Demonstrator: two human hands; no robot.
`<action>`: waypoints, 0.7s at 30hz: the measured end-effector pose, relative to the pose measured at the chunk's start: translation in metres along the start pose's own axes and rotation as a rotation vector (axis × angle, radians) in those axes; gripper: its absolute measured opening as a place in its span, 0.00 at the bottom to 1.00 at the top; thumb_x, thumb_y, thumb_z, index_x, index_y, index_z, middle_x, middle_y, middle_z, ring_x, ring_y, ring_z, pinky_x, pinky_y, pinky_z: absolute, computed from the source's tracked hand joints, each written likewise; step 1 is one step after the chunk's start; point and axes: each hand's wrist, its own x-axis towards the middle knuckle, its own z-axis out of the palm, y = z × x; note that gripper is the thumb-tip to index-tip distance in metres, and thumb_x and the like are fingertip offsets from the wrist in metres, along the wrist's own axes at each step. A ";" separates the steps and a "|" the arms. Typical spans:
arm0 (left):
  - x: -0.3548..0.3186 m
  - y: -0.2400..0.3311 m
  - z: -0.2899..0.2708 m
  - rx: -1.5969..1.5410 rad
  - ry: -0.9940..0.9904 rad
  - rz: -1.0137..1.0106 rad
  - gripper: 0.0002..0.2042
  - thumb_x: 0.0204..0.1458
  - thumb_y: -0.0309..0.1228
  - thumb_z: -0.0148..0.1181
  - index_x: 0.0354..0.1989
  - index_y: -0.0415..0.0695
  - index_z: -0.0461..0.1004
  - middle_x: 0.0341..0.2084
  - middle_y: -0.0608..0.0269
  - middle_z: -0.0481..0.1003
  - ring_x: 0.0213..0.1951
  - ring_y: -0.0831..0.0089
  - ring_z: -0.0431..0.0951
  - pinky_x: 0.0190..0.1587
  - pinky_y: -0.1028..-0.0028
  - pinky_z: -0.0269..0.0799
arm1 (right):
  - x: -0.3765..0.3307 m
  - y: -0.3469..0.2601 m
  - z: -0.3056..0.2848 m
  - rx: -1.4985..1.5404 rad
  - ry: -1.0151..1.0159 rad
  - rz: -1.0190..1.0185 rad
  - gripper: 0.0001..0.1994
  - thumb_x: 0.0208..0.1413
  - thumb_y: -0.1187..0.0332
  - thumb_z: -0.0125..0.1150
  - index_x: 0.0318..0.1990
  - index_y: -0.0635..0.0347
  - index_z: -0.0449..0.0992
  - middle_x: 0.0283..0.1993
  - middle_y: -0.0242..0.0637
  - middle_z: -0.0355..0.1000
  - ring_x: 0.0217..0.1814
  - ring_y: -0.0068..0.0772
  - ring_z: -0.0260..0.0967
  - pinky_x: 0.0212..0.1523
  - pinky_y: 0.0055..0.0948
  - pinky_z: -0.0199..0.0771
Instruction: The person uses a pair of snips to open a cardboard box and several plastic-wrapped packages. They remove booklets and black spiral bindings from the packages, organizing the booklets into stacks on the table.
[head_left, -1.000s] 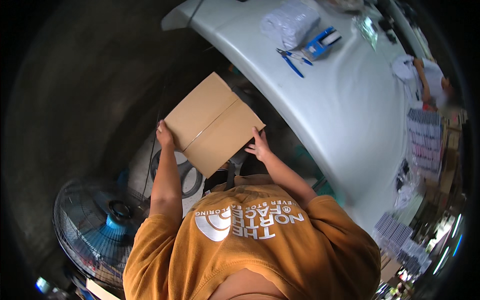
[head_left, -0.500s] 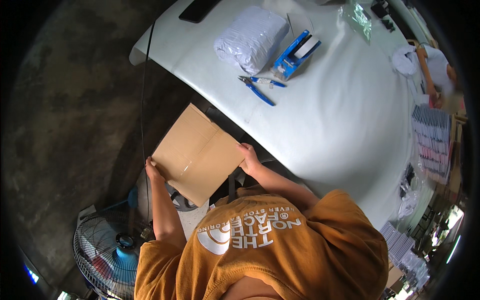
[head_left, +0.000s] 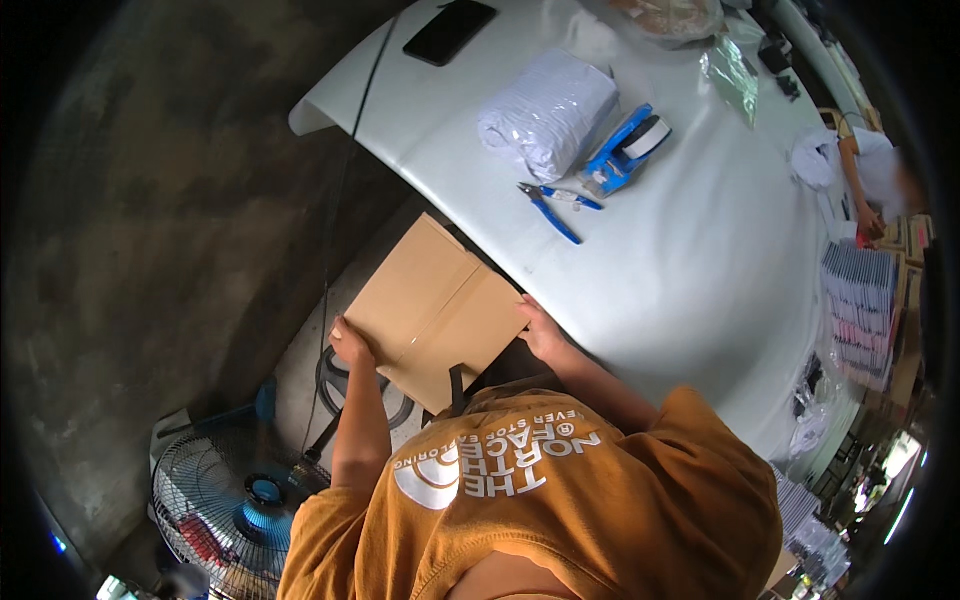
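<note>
A brown cardboard box (head_left: 430, 310), flat-sided with a seam across its top face, is held between my two hands beside the table's edge. My left hand (head_left: 350, 341) grips its left corner, fingers mostly hidden behind it. At the opposite side my right hand (head_left: 541, 326) is closed on the right edge, with the thumb on top. On the table beyond lie blue-handled nippers (head_left: 552, 210), a blue tape dispenser (head_left: 625, 150) with a white roll, and a package (head_left: 548, 115) wrapped in pale plastic.
The white-covered table (head_left: 680, 280) fills the right, with a black phone (head_left: 450, 32) at its far end. A standing fan (head_left: 225, 510) is at lower left. A dark cable hangs on the left. Another person's arm (head_left: 858, 180) and stacked booklets (head_left: 857, 310) are at far right.
The view has shifted, so the table and its items sit lower and further right. The cardboard box remains in both hands and now appears slightly closer to my body.
</note>
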 end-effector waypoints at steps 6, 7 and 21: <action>-0.026 0.037 0.026 0.524 0.435 0.403 0.25 0.48 0.45 0.53 0.47 0.37 0.67 0.43 0.41 0.67 0.50 0.49 0.65 0.50 0.55 0.59 | -0.078 -0.096 0.065 -0.937 -0.280 -0.819 0.19 0.47 0.68 0.58 0.48 0.65 0.69 0.45 0.54 0.68 0.50 0.52 0.65 0.50 0.37 0.66; -0.049 0.061 0.032 0.435 0.392 0.652 0.24 0.48 0.43 0.53 0.47 0.37 0.66 0.44 0.42 0.67 0.51 0.49 0.64 0.52 0.56 0.58 | -0.081 -0.120 0.070 -1.000 -0.047 -1.005 0.17 0.48 0.69 0.58 0.47 0.64 0.70 0.43 0.51 0.69 0.47 0.51 0.66 0.48 0.38 0.67; -0.217 0.173 0.017 -0.346 -1.193 0.338 0.26 0.54 0.38 0.54 0.57 0.38 0.55 0.43 0.55 0.66 0.44 0.71 0.68 0.45 0.72 0.67 | -0.091 -0.117 0.085 -0.519 -0.471 -0.559 0.10 0.57 0.68 0.54 0.40 0.67 0.72 0.25 0.30 0.67 0.27 0.18 0.62 0.29 0.22 0.65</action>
